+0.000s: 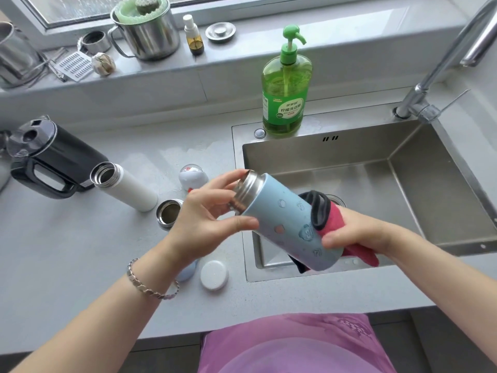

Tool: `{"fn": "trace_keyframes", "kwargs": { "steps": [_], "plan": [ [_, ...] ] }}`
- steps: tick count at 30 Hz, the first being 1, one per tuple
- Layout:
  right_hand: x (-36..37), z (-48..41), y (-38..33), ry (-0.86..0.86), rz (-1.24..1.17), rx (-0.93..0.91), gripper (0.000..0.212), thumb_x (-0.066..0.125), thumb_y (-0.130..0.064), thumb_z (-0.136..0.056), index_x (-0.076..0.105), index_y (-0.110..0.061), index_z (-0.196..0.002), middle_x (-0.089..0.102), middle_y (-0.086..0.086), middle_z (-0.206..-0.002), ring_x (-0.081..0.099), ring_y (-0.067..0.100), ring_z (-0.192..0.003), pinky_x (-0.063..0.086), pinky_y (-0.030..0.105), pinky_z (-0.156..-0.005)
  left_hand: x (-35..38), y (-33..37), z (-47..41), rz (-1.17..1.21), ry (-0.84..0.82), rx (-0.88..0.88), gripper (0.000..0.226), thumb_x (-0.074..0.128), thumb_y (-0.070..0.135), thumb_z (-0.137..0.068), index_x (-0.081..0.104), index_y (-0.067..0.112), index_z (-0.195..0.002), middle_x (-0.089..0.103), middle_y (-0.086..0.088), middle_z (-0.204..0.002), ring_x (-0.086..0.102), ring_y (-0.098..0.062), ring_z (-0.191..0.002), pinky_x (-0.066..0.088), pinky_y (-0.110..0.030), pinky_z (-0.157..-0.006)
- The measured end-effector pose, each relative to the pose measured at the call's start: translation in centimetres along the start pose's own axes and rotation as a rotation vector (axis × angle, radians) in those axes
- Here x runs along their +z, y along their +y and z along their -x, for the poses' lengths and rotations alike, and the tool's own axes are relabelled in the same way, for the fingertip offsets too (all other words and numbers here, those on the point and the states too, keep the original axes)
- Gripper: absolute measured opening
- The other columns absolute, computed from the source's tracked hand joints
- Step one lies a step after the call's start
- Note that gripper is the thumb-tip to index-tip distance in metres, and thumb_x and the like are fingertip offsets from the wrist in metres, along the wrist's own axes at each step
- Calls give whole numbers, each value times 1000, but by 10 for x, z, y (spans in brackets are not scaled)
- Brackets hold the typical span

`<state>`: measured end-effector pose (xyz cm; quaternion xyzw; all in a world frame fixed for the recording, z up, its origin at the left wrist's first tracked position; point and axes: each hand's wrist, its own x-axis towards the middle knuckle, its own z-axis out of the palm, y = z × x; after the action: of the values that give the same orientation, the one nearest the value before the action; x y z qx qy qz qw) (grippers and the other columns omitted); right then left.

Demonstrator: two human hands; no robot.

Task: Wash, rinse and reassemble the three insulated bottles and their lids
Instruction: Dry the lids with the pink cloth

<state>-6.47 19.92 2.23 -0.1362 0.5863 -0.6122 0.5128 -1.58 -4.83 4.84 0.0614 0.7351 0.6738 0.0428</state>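
Head view: left grip [208, 214] pinches the blue bottle [290, 224] by its neck; right grip [355, 234] clutches a red cloth [333, 219] against it; pale-blue lid [186, 273] half hidden by wrist.

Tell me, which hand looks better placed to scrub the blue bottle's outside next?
Right, most likely. The right hand holds the red cloth against the lower body of the blue bottle, while the left hand grips it near the steel neck, steadying it.
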Motion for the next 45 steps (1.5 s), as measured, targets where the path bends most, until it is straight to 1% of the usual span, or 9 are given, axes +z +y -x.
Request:
{"fn": "trace_keyframes", "kwargs": {
  "steps": [8,14,18,25,28,32,38,42,45],
  "plan": [
    [7,2,14,459,684,-288,71,81,-29,-50,50,-45,-111,62,-23,-101,59,2,-94,50,18,-79,4,9,-4,-63,-38,-566,46,84,40,-59,72,9,-90,71,-2,-96,65,-9,-88,53,-40,-90],
    [12,-6,15,632,1334,-449,85,59,-63,-56,42,-26,-130,62,2,-112,63,22,-94,53,28,-77,20,5,3,127,124,-624,9,69,10,-77,70,2,-82,72,-8,-77,67,-18,-75,58,-32,-73],
    [26,-15,-18,376,994,-238,83,66,-70,-52,43,-42,-127,61,-17,-110,58,5,-98,46,22,-84,24,-2,12,-51,92,-341,45,79,31,-56,68,-10,-72,68,-12,-95,66,-19,-88,51,-33,-80],
    [21,-36,-47,-23,407,-77,22,64,-42,-58,64,-49,-79,69,-16,-75,64,1,-70,48,16,-62,12,4,19,-234,-10,24,26,75,32,-64,68,7,-62,54,-3,-126,58,-20,-109,50,-36,-89],
    [19,-40,-51,-55,335,14,30,62,-51,-71,66,-30,-91,72,-4,-77,68,9,-70,54,23,-64,9,4,17,-275,12,111,28,74,28,-68,65,2,-63,51,-7,-126,59,-26,-106,49,-36,-85],
    [12,-34,-37,120,54,201,49,51,-56,-72,64,-12,-85,71,6,-70,65,18,-58,52,22,-56,10,3,21,-280,94,149,31,73,28,-69,65,-1,-64,50,-6,-126,56,-20,-111,47,-26,-87],
    [29,-51,-3,795,-418,131,21,57,-32,-88,58,-14,-79,61,3,-60,58,16,-52,46,24,-53,32,-16,20,-538,369,218,35,67,31,-71,62,-2,-60,48,-4,-121,45,6,-110,35,-12,-96],
    [34,-55,-2,877,-347,175,26,57,-36,-87,58,-10,-85,61,13,-84,60,26,-75,53,40,-77,38,-22,21,-578,421,238,32,66,28,-72,63,-3,-64,47,-10,-118,44,-3,-106,31,-8,-98],
    [39,-53,-9,826,-340,145,28,58,-27,-88,58,-1,-98,63,18,-87,65,28,-70,57,39,-65,27,-13,28,-639,449,236,32,66,28,-73,63,-2,-64,49,-13,-118,48,-15,-108,34,-14,-98]
  ]
}}
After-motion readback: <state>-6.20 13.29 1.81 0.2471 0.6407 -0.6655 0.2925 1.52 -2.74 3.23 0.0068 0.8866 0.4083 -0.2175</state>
